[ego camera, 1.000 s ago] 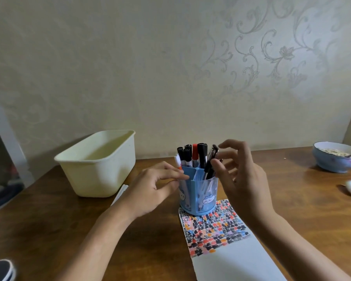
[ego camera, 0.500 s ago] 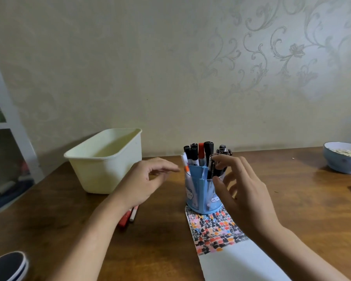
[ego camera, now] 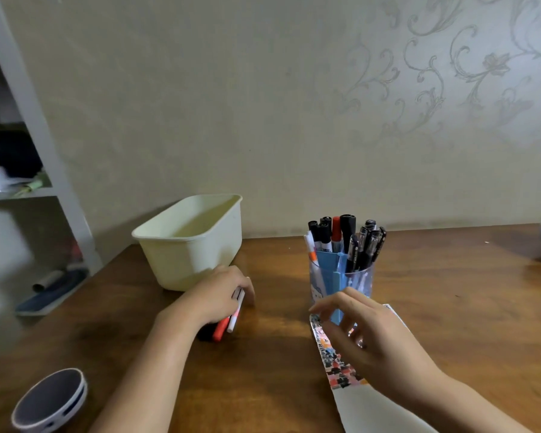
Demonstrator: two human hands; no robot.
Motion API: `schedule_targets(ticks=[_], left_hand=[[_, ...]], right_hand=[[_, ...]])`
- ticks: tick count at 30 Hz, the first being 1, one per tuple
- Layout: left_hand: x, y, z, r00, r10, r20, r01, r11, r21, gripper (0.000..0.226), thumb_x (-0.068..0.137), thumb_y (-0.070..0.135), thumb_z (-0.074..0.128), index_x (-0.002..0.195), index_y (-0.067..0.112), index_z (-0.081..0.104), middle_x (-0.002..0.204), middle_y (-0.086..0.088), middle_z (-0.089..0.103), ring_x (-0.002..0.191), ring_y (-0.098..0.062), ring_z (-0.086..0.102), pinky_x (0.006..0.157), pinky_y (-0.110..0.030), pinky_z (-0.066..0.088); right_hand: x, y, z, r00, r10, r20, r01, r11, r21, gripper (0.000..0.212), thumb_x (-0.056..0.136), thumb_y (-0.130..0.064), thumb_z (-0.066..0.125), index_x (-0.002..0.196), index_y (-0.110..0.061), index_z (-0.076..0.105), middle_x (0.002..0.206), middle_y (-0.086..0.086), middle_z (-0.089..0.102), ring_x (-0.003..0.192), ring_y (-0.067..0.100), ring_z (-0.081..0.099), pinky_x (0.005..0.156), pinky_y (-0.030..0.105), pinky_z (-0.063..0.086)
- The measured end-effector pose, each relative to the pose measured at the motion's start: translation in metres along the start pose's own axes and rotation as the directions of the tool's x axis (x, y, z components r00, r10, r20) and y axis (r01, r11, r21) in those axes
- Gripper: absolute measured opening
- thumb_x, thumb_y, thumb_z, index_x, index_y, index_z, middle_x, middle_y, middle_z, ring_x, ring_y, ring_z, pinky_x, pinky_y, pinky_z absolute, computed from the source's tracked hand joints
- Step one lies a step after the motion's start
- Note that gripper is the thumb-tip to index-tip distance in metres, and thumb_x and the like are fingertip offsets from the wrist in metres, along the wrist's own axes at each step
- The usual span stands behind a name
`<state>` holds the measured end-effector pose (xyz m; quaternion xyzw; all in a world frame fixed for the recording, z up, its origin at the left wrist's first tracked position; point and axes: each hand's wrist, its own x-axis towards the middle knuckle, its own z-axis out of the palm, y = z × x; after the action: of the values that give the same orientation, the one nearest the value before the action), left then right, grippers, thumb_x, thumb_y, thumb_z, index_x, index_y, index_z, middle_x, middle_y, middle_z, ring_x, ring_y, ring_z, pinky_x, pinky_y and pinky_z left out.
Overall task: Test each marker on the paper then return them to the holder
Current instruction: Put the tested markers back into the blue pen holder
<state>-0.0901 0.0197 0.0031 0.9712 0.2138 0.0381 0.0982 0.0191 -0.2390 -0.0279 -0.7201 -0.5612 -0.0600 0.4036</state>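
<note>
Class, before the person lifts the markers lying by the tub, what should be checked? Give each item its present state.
1. Left hand on the loose markers: ok, fingers over them.
2. Firm grip: cannot tell.
3. Right hand free: ok, holds nothing.
4. Holder upright: ok.
5. Paper has a blank part: ok.
6. Markers' caps on: cannot tell.

The left hand (ego camera: 219, 295) reaches forward with the forearm stretched out, palm down and fingers curled under. The right hand (ego camera: 366, 332) hovers palm down, fingers loosely spread and bent, thumb extended leftward.
</note>
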Motion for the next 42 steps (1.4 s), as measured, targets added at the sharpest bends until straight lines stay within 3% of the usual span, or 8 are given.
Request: schedule_targets(ticks=[4, 11, 15, 22, 28, 36, 40, 42], left_hand=[[0.001, 0.004, 0.001, 1.000, 0.021, 0.024, -0.022, 0.999, 0.037, 0.045, 0.086, -0.003, 0.055, 0.097, 0.040, 0.065, 0.123, 0.011, 0.048, 0.117, -0.010, 0.043, 0.090, -0.024, 0.037], [0.003, 0.011, 0.007, 0.995, 0.098, -0.018, -0.098, 0.995, 0.034, 0.028, 0.090, 0.017, 0.068, 0.083, 0.043, 0.059, 0.110, 0.019, 0.049, 0.108, -0.005, 0.042, 0.086, -0.025, 0.038], [0.000, 0.025, 0.004, 0.991, 0.105, -0.077, -0.118, 0.976, -0.182, 0.024, 0.092, 0.023, 0.066, 0.086, 0.045, 0.059, 0.107, 0.018, 0.056, 0.100, -0.004, 0.054, 0.089, -0.028, 0.045], [-0.006, 0.058, -0.008, 0.958, 0.257, -0.124, -0.284, 0.827, -0.486, 0.022, 0.085, 0.013, 0.075, 0.087, 0.034, 0.070, 0.091, 0.017, 0.070, 0.095, -0.002, 0.065, 0.095, -0.042, 0.052], [-0.007, 0.071, -0.005, 0.929, 0.337, -0.154, -0.364, 0.750, -0.552, 0.024, 0.085, 0.010, 0.075, 0.090, 0.033, 0.071, 0.092, 0.018, 0.069, 0.095, -0.006, 0.065, 0.091, -0.044, 0.056], [-0.007, 0.078, -0.003, 0.900, 0.404, -0.165, -0.417, 0.683, -0.599, 0.019, 0.086, 0.010, 0.074, 0.098, 0.024, 0.074, 0.097, 0.008, 0.072, 0.100, -0.015, 0.066, 0.090, -0.044, 0.056], [-0.008, 0.078, -0.004, 0.874, 0.335, -0.352, -0.485, 0.634, -0.602, 0.016, 0.094, 0.016, 0.066, 0.107, 0.020, 0.071, 0.094, 0.010, 0.072, 0.097, -0.014, 0.067, 0.089, -0.031, 0.056], [-0.005, 0.074, -0.002, 0.865, 0.261, -0.430, -0.481, 0.676, -0.558, 0.021, 0.096, 0.016, 0.062, 0.114, 0.025, 0.069, 0.097, 0.013, 0.071, 0.100, -0.010, 0.066, 0.089, -0.025, 0.055]], right_hand=[[-0.001, 0.003, -0.001, 1.000, 0.017, 0.014, -0.017, 1.000, -0.010, 0.015, 0.097, -0.030, 0.059, 0.106, -0.040, 0.064, 0.102, -0.021, 0.058, 0.081, 0.009, 0.064, 0.064, 0.028, 0.053], [-0.002, 0.003, -0.002, 0.999, 0.026, 0.028, -0.026, 1.000, -0.003, 0.016, 0.097, -0.027, 0.061, 0.106, -0.039, 0.065, 0.103, -0.020, 0.059, 0.085, 0.009, 0.064, 0.067, 0.026, 0.054], [-0.002, 0.002, -0.004, 0.999, 0.025, 0.022, -0.025, 1.000, 0.003, 0.019, 0.097, -0.027, 0.062, 0.112, -0.039, 0.062, 0.106, -0.023, 0.059, 0.087, 0.008, 0.064, 0.070, 0.027, 0.055], [0.000, 0.000, -0.007, 0.998, 0.048, -0.042, -0.046, 0.997, 0.061, 0.036, 0.094, -0.035, 0.062, 0.126, -0.046, 0.049, 0.108, -0.024, 0.062, 0.081, 0.007, 0.067, 0.066, 0.023, 0.055], [0.003, 0.002, -0.009, 0.985, 0.113, -0.127, -0.101, 0.990, 0.098, 0.017, 0.094, -0.028, 0.065, 0.103, -0.041, 0.058, 0.104, -0.028, 0.063, 0.076, 0.007, 0.067, 0.060, 0.018, 0.052], [0.003, -0.003, -0.011, 0.976, 0.113, -0.185, -0.074, 0.976, 0.206, 0.006, 0.091, -0.040, 0.061, 0.096, -0.039, 0.062, 0.092, -0.016, 0.071, 0.073, 0.007, 0.070, 0.059, 0.023, 0.057], [0.005, -0.003, -0.019, 0.950, 0.133, -0.282, -0.061, 0.966, 0.252, 0.013, 0.091, -0.046, 0.053, 0.098, -0.037, 0.057, 0.087, -0.014, 0.069, 0.071, 0.009, 0.070, 0.057, 0.030, 0.059], [0.006, -0.005, -0.025, 0.934, 0.116, -0.339, -0.032, 0.969, 0.244, 0.015, 0.093, -0.044, 0.051, 0.101, -0.032, 0.056, 0.085, -0.014, 0.068, 0.068, 0.011, 0.070, 0.055, 0.033, 0.058]])
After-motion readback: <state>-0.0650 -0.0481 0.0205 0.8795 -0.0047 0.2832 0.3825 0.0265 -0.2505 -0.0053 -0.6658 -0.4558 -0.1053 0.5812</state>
